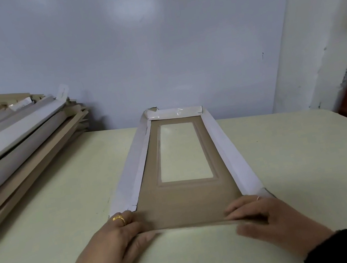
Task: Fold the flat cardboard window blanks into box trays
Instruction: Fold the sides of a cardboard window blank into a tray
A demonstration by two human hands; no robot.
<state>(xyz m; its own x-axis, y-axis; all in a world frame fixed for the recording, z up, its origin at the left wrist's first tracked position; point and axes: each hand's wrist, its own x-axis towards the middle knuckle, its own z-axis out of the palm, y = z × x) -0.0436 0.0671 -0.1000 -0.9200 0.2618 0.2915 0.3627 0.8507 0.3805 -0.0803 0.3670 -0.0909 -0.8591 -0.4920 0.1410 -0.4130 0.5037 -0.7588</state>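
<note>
Fingers [135, 226] of the left hand [119, 237] are being laid curled over the near left corner of the cardboard window blank [188, 200], with the thumb tucked along the near edge flap [193, 226]. Fingers of the right hand [262, 215] are being curled over the near right corner, and the same flap is being pinched and lifted there. A gold ring [118, 218] is being worn on the left hand, a thin ring [258, 198] on the right.

The blank is being held flat on the pale table [300, 167], lengthwise away from the person, brown face up. Its long side flaps [129, 173] and far end flap [174, 113] are being shown folded inward, white side up. A clear window [181, 151] is being shown in the far half.

A stack of cardboard pieces [16, 144] is being kept at the table's left, well apart, against the bluish wall [155, 54].
</note>
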